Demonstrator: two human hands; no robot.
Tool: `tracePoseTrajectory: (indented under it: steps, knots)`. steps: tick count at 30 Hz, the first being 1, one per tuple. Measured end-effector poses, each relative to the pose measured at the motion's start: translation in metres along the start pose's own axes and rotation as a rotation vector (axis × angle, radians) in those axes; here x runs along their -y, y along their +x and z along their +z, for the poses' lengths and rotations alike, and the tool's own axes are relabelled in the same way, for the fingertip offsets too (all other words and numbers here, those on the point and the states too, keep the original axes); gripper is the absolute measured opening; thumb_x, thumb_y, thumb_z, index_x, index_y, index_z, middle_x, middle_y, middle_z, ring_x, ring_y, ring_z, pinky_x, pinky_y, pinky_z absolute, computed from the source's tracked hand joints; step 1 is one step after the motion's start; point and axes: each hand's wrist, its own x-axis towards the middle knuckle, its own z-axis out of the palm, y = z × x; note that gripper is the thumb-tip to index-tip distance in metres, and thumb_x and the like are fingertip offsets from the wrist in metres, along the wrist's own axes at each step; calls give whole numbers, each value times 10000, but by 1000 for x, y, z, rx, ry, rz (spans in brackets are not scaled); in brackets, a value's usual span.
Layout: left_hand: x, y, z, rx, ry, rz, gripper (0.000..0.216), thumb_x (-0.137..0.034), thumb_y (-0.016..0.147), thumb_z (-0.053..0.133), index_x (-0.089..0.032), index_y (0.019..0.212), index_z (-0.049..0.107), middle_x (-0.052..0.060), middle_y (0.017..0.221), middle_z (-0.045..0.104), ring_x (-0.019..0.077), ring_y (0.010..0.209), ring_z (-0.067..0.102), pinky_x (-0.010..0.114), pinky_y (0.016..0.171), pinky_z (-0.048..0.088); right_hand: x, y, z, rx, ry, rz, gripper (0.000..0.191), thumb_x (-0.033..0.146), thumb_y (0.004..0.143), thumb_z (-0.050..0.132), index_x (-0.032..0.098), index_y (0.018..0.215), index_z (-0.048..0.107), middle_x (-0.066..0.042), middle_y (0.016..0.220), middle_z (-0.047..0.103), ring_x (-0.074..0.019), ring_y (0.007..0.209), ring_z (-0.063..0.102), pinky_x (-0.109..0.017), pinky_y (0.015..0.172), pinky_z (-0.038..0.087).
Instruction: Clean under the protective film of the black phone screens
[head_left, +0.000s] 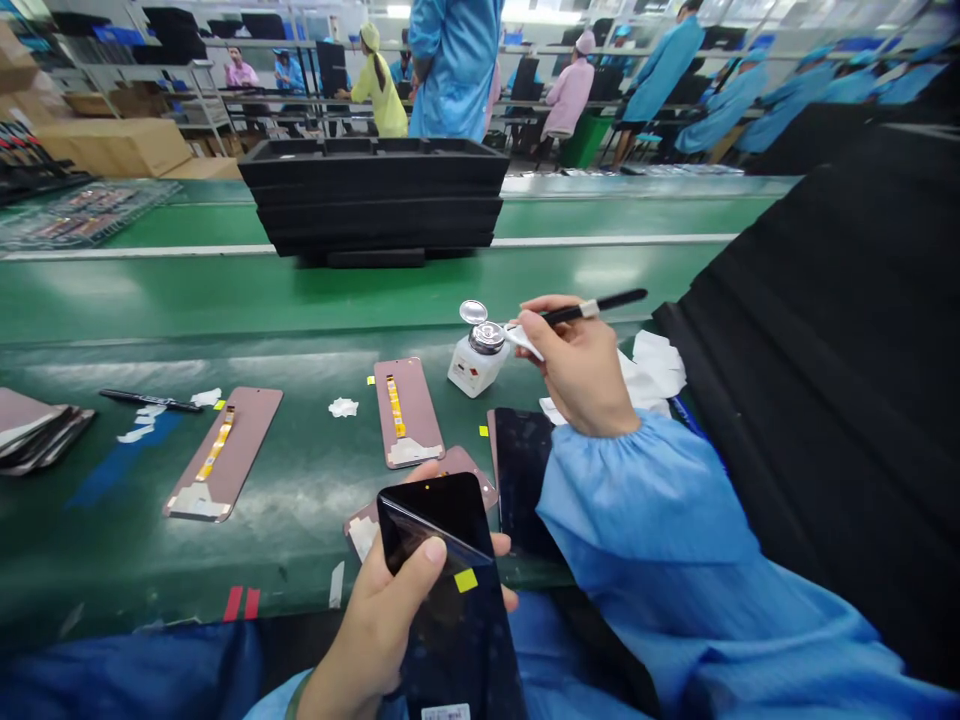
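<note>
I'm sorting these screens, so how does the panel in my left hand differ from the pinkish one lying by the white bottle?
The black panel is gripped in the left hand, off the table, dark glossy side up, with a yellow tab. The pinkish panel lies flat on the green bench beside the white bottle, untouched, an orange flex strip showing. Both are slim rectangles of similar shape.

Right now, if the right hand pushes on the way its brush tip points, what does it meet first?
The right hand aims the brush left and slightly down; its white tip is already at the metal top of the small white bottle, so it would likely meet that first.
</note>
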Motion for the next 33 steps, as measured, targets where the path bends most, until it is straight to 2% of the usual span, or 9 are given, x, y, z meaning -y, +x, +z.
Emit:
tracePoseTrajectory:
  steps: [3, 7, 11, 16, 21, 26, 29, 30, 33]
  knots:
    - [-1, -1, 3, -75, -10, -15, 743, -227, 892, 553, -204, 1478, 98, 148, 944, 754, 263, 688, 729, 340, 604, 582, -4, 14, 3, 60, -130, -43, 124, 285, 747, 702, 202, 818, 643, 15, 704, 583, -124, 602, 540, -293, 588, 490]
    - [-2, 1, 3, -179, -6, -49, 414, -243, 838, 628, -97, 1208, 513, 180, 963, 746, 289, 685, 724, 341, 560, 585, 0, 17, 4, 94, -228, -78, 126, 279, 740, 706, 183, 806, 658, -6, 730, 597, -142, 642, 548, -306, 591, 502]
    - [-3, 3, -1, -207, -34, -72, 370, -301, 796, 676, -74, 1074, 588, 195, 983, 739, 296, 667, 719, 346, 526, 586, 14, 9, -20, 48, -244, -76, 180, 338, 767, 687, 193, 866, 650, -4, 751, 612, -140, 628, 586, -305, 586, 528]
    - [-3, 2, -5, -188, -64, -64, 562, -282, 811, 659, -113, 1290, 420, 187, 964, 740, 303, 627, 715, 379, 525, 584, 1, -19, -83, -64, -457, 159, 243, 343, 691, 750, 195, 872, 682, 4, 739, 638, -121, 558, 582, -247, 506, 486]
    - [-5, 0, -2, -148, -124, -16, 820, -207, 877, 599, -353, 1474, 57, 112, 1025, 725, 308, 817, 729, 471, 668, 608, -34, -49, -116, -136, -377, 311, 208, 300, 607, 790, 161, 681, 655, -7, 628, 588, -132, 550, 532, -233, 441, 455]
    - [-4, -3, 6, -65, -172, 3, 858, -114, 909, 526, -479, 1443, -38, 56, 1067, 685, 298, 921, 713, 448, 654, 626, -8, -67, -78, -157, -25, 331, 324, 421, 634, 781, 219, 791, 582, -6, 751, 617, -71, 502, 445, -195, 418, 387]
    - [0, -5, 8, 33, -215, 8, 874, -99, 919, 482, -504, 1420, -109, 35, 1051, 685, 300, 913, 715, 447, 658, 627, 13, -82, -29, 33, 242, 482, 395, 444, 608, 804, 216, 811, 554, 20, 679, 624, -26, 408, 343, -148, 362, 290]
    - [1, -6, 8, 58, -228, 7, 876, -108, 921, 483, -504, 1418, -119, 38, 1055, 684, 305, 923, 712, 455, 670, 625, 15, -88, -12, 157, 523, 658, 370, 368, 620, 826, 215, 824, 557, 30, 685, 629, -12, 404, 327, -125, 362, 268]
    - [5, -9, 7, 35, -228, -8, 877, -158, 902, 550, -505, 1434, -55, 69, 1177, 638, 320, 941, 704, 474, 683, 620, 13, -109, 25, 303, 713, 833, 330, 376, 673, 809, 212, 842, 578, 63, 630, 577, -11, 400, 344, -114, 364, 291]
